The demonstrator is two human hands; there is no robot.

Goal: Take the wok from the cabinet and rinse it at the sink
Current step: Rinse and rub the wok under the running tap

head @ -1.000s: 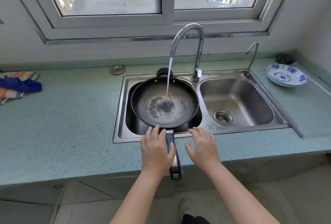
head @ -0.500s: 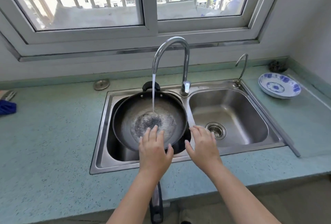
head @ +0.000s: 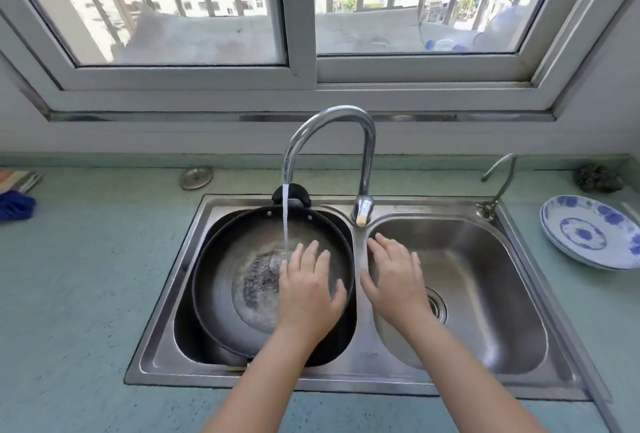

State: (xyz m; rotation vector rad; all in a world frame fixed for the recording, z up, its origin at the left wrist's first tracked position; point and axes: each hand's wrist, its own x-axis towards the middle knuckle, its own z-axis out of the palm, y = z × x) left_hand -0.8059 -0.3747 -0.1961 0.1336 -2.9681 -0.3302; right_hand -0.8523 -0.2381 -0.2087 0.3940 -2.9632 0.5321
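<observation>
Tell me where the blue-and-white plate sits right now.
Head view, far right: the blue-and-white plate sits on the green counter just right of the sink, in front of the dark scrubber.

The black round metal wok (head: 225,280) sits open side up in the left basin of the stainless steel double sink (head: 363,377), at frame centre. A thin water stream (head: 285,218) strikes its worn grey bottom.

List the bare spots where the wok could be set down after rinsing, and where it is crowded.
Free: countertop between blue cloth and sink; right basin. Crowded: left basin, holding the wok; right corner, with blue-and-white plates and scouring pad.
</observation>
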